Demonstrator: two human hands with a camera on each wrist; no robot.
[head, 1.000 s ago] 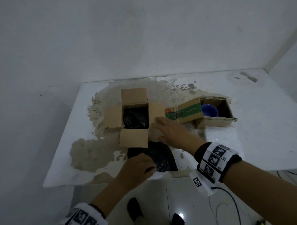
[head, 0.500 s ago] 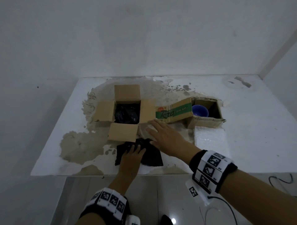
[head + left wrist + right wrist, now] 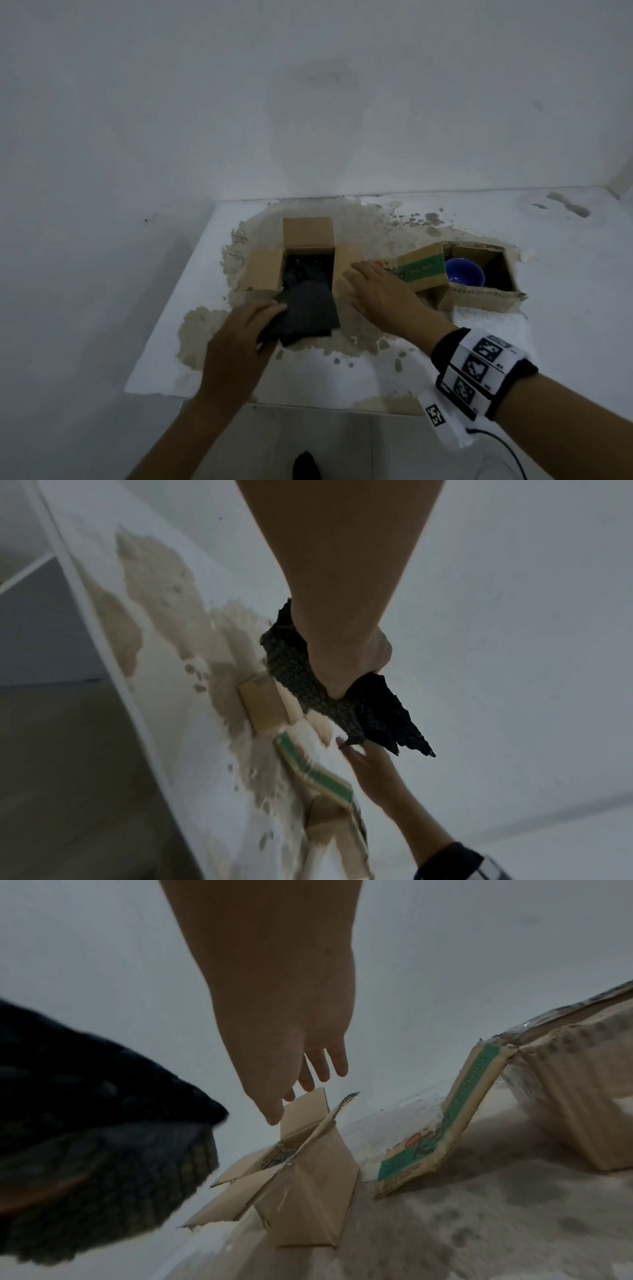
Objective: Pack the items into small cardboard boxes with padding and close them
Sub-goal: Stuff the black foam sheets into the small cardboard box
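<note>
A small open cardboard box (image 3: 308,236) stands on the table with dark padding inside it. My left hand (image 3: 246,332) grips a black bubble-textured padding sheet (image 3: 305,311) and holds it over the box's near flap; the grip shows in the left wrist view, left hand (image 3: 346,666) on the sheet (image 3: 298,674). My right hand (image 3: 376,287) has straight fingers by the box's right flap (image 3: 346,263). In the right wrist view this hand (image 3: 301,1069) hovers just above the box (image 3: 308,1177). A second open box (image 3: 479,298) at right holds a blue bowl (image 3: 466,274).
The second box's green-printed flap (image 3: 424,270) leans toward my right hand. A white padding sheet (image 3: 493,322) lies in front of that box. The table (image 3: 565,308) is white with a worn brown patch; its front edge runs just below my wrists. A wall stands close behind.
My left hand has picked the black sheet up from the table's front edge and carried it up to the small box. My right hand has stayed beside the box's right flap.
</note>
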